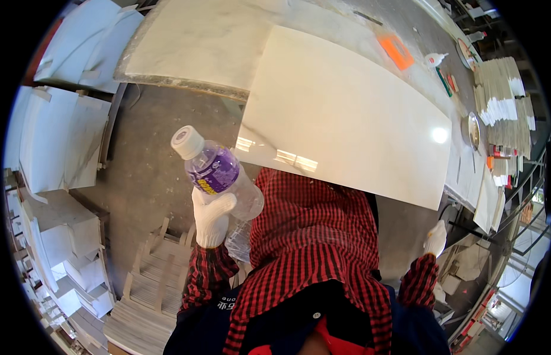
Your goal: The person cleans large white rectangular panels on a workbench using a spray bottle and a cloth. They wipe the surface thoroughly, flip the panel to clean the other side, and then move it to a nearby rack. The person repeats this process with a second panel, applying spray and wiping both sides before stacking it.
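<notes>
A large clear plastic bottle (249,192) with a white cap and a purple label is gripped by my left hand (211,218), which wears a white knit glove. The bottle tilts up and to the left, its cap end farther from me. More clear plastic (238,241) shows just below it, partly hidden by my sleeve; its kind is unclear. My right hand (435,238), also gloved in white, hangs at the right, beyond the near right corner of a glossy cream slab (346,118). Its fingers are too small and side-on to read.
The slab rests on a worktable (429,26), overhanging toward me beside another pale slab (198,44). An orange object (395,51), a white squeeze bottle (434,60) and a metal bowl (471,130) sit to the right. Stacked strips (151,284) stand near my left arm; white panels (62,139) line the left.
</notes>
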### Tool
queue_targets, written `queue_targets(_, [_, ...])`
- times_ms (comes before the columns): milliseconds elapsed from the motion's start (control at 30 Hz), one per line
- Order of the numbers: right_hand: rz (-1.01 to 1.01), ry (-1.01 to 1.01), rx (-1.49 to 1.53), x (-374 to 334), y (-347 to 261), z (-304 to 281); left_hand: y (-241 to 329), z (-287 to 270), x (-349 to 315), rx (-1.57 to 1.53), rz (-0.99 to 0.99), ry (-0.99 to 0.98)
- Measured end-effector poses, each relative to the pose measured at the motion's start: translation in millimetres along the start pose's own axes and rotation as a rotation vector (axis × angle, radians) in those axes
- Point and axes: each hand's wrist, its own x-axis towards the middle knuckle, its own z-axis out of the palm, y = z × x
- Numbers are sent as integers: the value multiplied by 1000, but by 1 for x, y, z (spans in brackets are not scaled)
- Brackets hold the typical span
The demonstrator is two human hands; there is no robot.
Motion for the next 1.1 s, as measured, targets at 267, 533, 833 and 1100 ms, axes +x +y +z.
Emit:
queue_targets(267, [-415,477,645,-52,-26,-14,82,-7,72,236,446,17])
queue_targets(533, [-574,412,671,-44,-146,-71,130,48,237,302,747,-27])
queue_targets(833, [-1020,484,494,67,-308,-139,100,95,304,394,662,-29])
queue_targets(1100, [-1310,514,218,214,-345,-136,90,60,212,971,383,179])
